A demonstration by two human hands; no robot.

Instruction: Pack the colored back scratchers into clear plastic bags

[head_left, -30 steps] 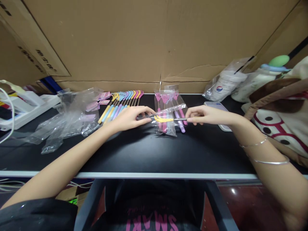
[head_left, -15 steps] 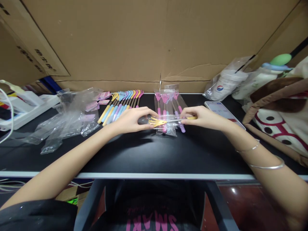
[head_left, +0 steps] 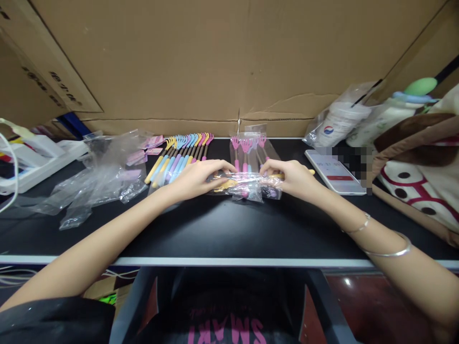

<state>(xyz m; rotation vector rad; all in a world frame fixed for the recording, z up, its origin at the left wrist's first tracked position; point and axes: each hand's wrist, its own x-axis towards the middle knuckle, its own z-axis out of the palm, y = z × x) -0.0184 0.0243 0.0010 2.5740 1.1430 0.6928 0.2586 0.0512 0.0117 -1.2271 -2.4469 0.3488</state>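
A yellow back scratcher [head_left: 231, 184] lies level between my hands, its claw end inside a clear plastic bag [head_left: 251, 177]. My left hand [head_left: 201, 179] pinches the bag near the claw end, thumb and fingers curved around it. Closed over the handle is my right hand [head_left: 292, 177], with the bag's edge at its fingertips; the handle's tip pokes out behind it. Just beyond and below, several pink and purple back scratchers [head_left: 245, 147] rest in clear bags. Left of these, a row of loose back scratchers [head_left: 179, 162] in several colours lies partly behind my left hand.
Crumpled clear bags [head_left: 103, 167] and pink cards [head_left: 138, 156] lie at left, beside a white power strip [head_left: 43, 162]. A phone [head_left: 335, 173], a lidded cup [head_left: 339, 122] and a cloth bag [head_left: 412, 177] are at right. Cardboard [head_left: 229, 62] walls the back.
The yellow back scratcher has slid left, deeper into the clear bag. My right hand has moved slightly left, now covering more of the handle. My left hand has stayed nearly in place.
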